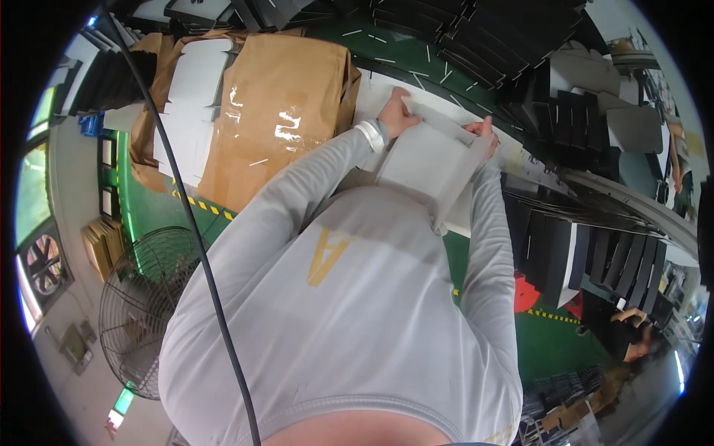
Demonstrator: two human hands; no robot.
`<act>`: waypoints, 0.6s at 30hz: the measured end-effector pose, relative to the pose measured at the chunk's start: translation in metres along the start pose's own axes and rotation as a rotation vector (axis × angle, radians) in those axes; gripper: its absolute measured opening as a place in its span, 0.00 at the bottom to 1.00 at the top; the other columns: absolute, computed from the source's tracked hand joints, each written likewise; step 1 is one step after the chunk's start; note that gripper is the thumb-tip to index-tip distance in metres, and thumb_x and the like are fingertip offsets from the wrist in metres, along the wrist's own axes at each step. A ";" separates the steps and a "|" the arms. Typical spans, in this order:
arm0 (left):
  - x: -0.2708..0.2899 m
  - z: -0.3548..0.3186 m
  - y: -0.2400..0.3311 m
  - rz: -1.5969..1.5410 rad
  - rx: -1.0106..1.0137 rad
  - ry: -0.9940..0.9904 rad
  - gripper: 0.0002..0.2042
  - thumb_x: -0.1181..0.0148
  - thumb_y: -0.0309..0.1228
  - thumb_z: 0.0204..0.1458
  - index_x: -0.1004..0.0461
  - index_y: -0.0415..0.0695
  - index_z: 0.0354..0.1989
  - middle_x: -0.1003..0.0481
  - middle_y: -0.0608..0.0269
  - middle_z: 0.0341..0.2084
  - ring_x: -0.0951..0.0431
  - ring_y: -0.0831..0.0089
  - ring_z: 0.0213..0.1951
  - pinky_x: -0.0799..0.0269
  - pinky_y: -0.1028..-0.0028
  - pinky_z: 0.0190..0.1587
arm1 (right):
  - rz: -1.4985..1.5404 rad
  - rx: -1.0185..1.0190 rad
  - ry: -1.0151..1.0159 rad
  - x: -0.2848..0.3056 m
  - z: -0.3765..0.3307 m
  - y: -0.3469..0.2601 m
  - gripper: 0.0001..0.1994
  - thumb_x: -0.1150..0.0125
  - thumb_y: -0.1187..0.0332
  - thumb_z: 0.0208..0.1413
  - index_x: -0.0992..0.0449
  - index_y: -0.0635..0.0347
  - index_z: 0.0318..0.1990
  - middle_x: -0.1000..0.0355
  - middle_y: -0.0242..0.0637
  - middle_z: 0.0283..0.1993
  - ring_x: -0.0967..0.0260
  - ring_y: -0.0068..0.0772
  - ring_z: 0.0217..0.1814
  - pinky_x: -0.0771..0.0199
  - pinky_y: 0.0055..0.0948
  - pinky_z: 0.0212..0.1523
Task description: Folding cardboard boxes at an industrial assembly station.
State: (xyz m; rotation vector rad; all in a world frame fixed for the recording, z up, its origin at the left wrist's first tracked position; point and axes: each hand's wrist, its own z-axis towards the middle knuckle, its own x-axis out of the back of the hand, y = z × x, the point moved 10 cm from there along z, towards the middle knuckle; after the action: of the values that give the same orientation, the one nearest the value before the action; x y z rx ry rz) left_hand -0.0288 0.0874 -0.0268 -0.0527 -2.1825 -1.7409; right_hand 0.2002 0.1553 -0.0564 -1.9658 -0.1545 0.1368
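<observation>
A pale grey-white cardboard box (424, 165), partly folded with its side panel raised, lies in front of my chest on a white work surface. My left hand (396, 115) is at its far left corner, with thumb and forefinger spread apart and the thumb reaching toward the far edge. At the far right corner my right hand (483, 137) has its fingers closed around the raised side panel (460, 178). The undersides of both hands' other fingers are partly hidden.
A large brown paper-wrapped bundle (279, 111) stands left of the box, beside stacked white card blanks (195, 104). Stacks of black boxes (491, 37) fill the far right. A black cable (182, 178) hangs across the left. A caged fan (152, 305) stands at lower left. Other people (632, 334) are at right.
</observation>
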 end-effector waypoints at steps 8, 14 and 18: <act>-0.022 0.005 -0.005 -0.013 -0.095 -0.286 0.16 0.41 0.24 0.43 0.32 0.35 0.43 0.44 0.73 0.14 0.45 0.82 0.19 0.43 0.80 0.22 | -0.203 0.044 0.044 0.008 -0.019 -0.007 0.30 0.68 0.49 0.59 0.23 0.65 0.33 0.28 0.38 0.32 0.35 0.27 0.34 0.38 0.22 0.41; -0.021 0.003 -0.005 -0.095 -0.060 -0.198 0.09 0.41 0.25 0.44 0.30 0.33 0.33 0.44 0.72 0.13 0.45 0.85 0.19 0.44 0.81 0.22 | -0.012 0.357 0.172 0.031 -0.020 0.008 0.30 0.71 0.52 0.61 0.26 0.66 0.23 0.31 0.38 0.39 0.35 0.29 0.35 0.39 0.25 0.39; -0.016 0.002 -0.013 -0.006 -0.111 -0.214 0.06 0.42 0.25 0.45 0.30 0.35 0.26 0.45 0.71 0.13 0.46 0.84 0.19 0.45 0.80 0.21 | 0.472 -0.059 0.191 0.027 -0.018 0.030 0.30 0.72 0.50 0.60 0.37 0.58 0.12 0.32 0.39 0.26 0.41 0.29 0.23 0.42 0.25 0.33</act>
State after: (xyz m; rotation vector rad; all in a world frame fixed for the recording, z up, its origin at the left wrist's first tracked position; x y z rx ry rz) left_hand -0.0172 0.0885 -0.0442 -0.2719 -2.2299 -1.9372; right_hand 0.2313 0.1323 -0.0774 -2.0313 0.4369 0.2516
